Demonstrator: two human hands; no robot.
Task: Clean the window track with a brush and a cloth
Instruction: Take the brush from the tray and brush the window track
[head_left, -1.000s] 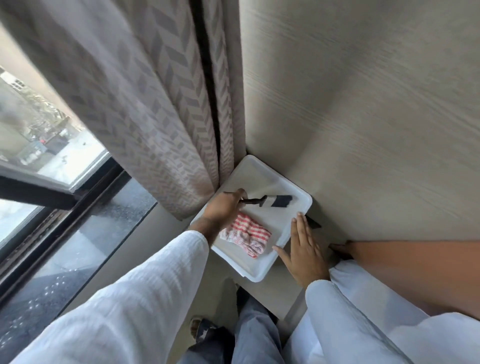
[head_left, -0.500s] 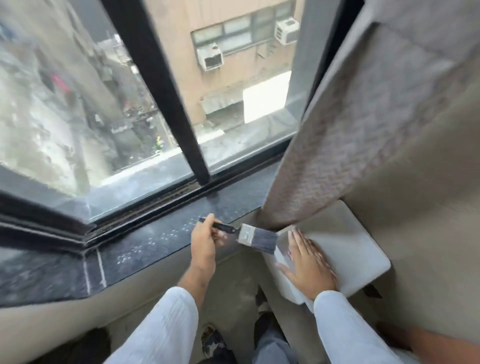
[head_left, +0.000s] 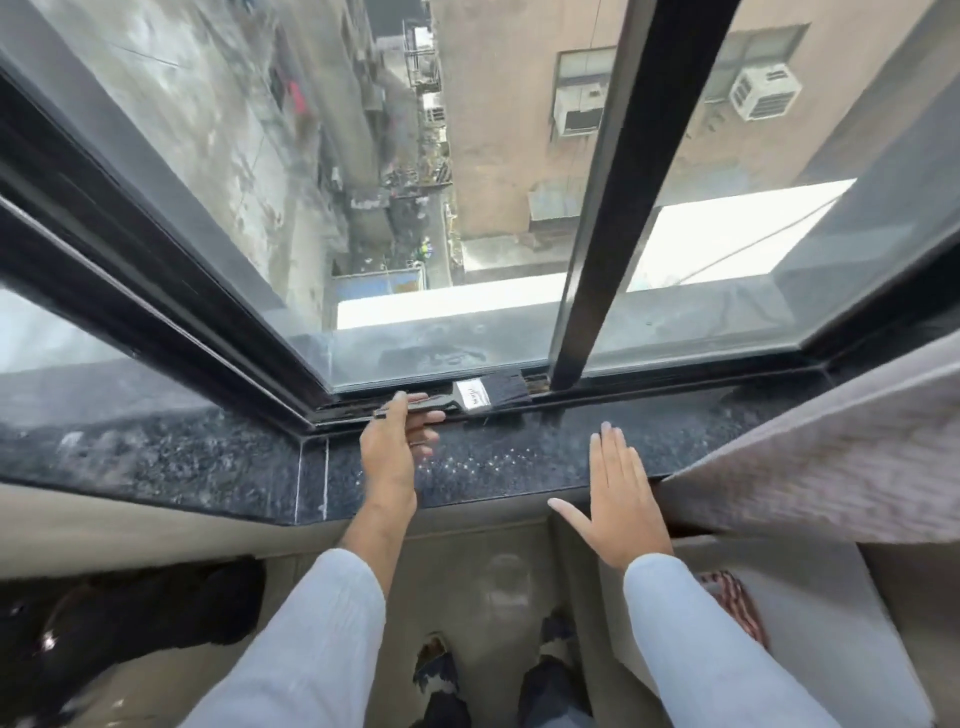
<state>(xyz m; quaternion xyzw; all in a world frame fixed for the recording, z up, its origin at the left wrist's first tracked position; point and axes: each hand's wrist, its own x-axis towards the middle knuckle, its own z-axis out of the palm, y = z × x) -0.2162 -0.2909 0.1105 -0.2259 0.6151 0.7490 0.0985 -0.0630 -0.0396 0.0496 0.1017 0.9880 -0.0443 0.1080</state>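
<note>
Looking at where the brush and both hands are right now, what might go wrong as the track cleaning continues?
The brush lies in the window track beside the glass, so loosened dirt may flick onto the dark sill, where the open right hand rests. The left hand holds only the handle's end, so control may be weak. The cloth sits low and out of easy reach.

Daylight through window (head_left: 467, 208), soft shadows, motion blur, wide-angle edge bending

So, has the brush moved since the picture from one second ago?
Yes. The brush, then over the white tray by the curtain, now lies in the window track beyond the dark sill, held by the left hand.
</note>
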